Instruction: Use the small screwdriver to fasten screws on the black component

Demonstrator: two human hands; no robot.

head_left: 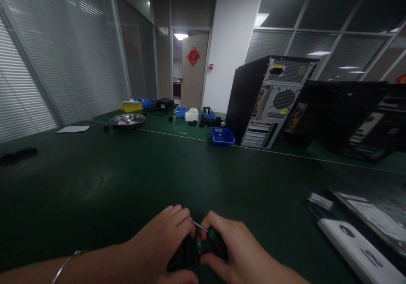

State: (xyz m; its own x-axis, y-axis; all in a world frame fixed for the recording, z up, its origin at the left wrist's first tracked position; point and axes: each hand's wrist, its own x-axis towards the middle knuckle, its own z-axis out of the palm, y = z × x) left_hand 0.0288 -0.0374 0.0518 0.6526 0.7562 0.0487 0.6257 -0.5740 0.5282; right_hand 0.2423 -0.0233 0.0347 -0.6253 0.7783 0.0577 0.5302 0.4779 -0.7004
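At the bottom centre of the head view, a small dark object [184,254] with some green on it lies between my two hands. My left hand [168,241] is closed around its left side, fingers bent over the top and thumb below. On the right side, my right hand [231,246] grips a dark, rounded part [217,241] between fingers and thumb. A thin metal rod [200,225] spans the gap between the fingertips of both hands. Dim light and blur hide the details of the held pieces.
A steel bowl [127,121] stands at the back left, a blue tray [222,136] at the back centre. An upright computer case [272,102] is beyond it to the right. Flat devices, one a white box [361,250], lie at the right. Dark glasses [19,155] rest far left.
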